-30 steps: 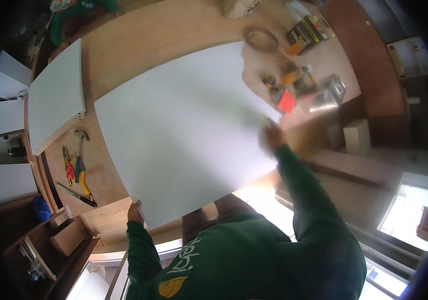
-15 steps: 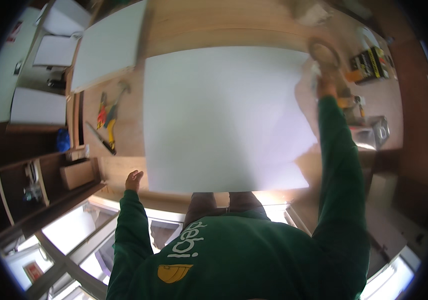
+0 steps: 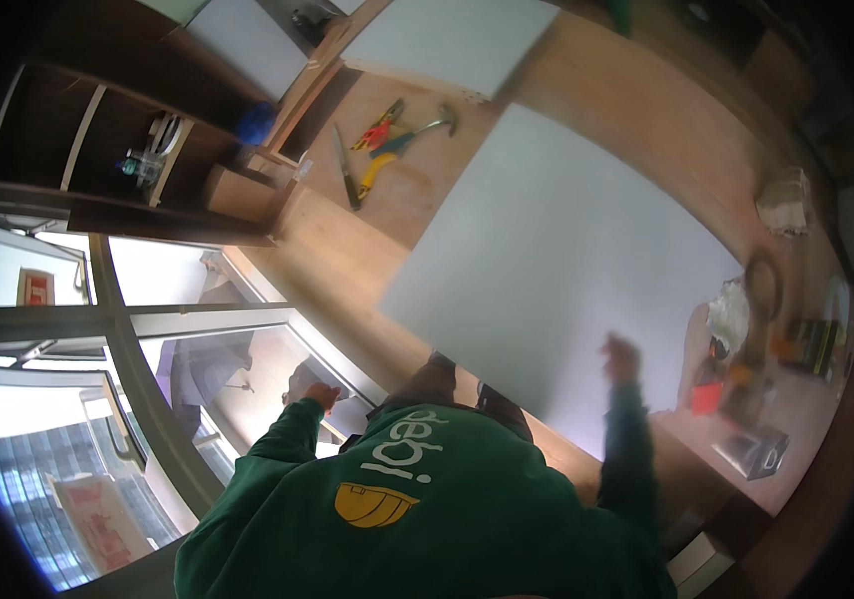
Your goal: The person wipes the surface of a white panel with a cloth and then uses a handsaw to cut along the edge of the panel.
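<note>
Now both hands off the white panel [image 3: 557, 260]: right hand [image 3: 620, 359] loosely open above it, left hand [image 3: 321, 396] lowered, grip unclear.

A single head-worn fisheye view looks steeply down from above the person, close enough that the green-sleeved torso fills the lower middle and both arms rise from it. It faces a wooden worktop [image 3: 377, 250] that runs tilted from upper left to lower right, a white panel [image 3: 567, 270] lying across its middle and tools [image 3: 387, 140] near its far edge. Straight edges bow toward the dark rim, and windows fill the left side.
</note>
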`<state>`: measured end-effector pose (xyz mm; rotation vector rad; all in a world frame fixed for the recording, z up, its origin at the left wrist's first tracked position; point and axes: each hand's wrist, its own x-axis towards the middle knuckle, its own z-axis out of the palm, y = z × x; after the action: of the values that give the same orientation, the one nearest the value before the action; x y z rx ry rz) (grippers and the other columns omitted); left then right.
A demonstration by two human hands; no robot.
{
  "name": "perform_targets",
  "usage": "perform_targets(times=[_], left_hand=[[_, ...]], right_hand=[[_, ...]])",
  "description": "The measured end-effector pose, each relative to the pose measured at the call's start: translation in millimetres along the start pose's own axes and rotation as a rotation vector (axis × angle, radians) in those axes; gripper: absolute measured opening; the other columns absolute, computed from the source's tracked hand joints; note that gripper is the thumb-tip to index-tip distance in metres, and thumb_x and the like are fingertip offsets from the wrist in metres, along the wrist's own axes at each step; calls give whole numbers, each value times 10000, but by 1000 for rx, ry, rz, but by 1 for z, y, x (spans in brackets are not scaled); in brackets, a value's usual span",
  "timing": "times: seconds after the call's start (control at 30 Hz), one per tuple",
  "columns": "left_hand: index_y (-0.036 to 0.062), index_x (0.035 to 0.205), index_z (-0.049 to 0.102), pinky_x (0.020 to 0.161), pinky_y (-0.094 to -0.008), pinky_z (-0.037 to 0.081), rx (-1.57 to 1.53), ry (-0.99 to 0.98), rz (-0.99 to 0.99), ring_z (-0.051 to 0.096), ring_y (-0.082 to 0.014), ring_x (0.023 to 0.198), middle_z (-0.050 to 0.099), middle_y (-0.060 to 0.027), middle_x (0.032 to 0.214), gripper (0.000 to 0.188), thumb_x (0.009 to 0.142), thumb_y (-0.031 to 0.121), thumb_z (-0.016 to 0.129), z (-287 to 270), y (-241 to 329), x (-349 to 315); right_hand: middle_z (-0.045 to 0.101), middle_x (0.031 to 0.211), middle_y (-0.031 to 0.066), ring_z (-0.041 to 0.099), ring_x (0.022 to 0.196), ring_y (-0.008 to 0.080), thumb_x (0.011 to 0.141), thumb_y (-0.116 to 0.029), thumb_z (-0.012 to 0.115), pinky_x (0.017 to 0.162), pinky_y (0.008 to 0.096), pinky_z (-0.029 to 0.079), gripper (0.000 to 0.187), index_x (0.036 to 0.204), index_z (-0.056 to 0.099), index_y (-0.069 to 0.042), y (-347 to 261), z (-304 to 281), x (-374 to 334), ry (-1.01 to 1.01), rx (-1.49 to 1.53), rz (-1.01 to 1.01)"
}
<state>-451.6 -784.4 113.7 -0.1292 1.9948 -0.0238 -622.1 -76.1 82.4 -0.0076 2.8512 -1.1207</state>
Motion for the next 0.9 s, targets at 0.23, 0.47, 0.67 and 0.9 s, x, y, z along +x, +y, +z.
perform_targets(times=[0.23, 0.47, 0.67, 0.9], left_hand=[[93, 1288, 564, 741, -419, 550, -221, 233, 191, 674, -262, 873, 693, -127, 965, 510, 810, 150, 729, -93, 57, 33], [76, 1288, 601, 783, -337, 551, -777, 462, 184, 707, -145, 868, 736, -117, 847, 458, 918, 340, 660, -243, 51, 104], [-8, 1224, 590, 748, -374, 572, -601, 988, 132, 677, -242, 712, 690, -200, 1036, 674, 840, 519, 758, -411, -52, 314], [-73, 1066, 673, 462, -353, 524, -456, 245, 29, 639, -224, 474, 661, -149, 668, 685, 948, 590, 551, -457, 26, 342]], right_hand=[[577, 690, 53, 615, 597, 177, 841, -44, 630, 550, 323, 529, 348, 1184, 617, -100, -90, 44, -64, -293, 459, 297], [579, 593, 39, 537, 473, 129, 916, -288, 723, 421, 300, 421, 382, 655, 581, -48, -137, 14, -23, -97, 376, 487], [636, 673, 65, 608, 541, 163, 881, -243, 724, 540, 325, 520, 326, 1145, 667, -61, -221, 81, -50, -30, 472, 694], [715, 1026, 156, 684, 968, 314, 856, -397, 703, 890, 398, 540, 492, 1226, 659, -76, -373, 175, -119, 11, 239, 1210]])
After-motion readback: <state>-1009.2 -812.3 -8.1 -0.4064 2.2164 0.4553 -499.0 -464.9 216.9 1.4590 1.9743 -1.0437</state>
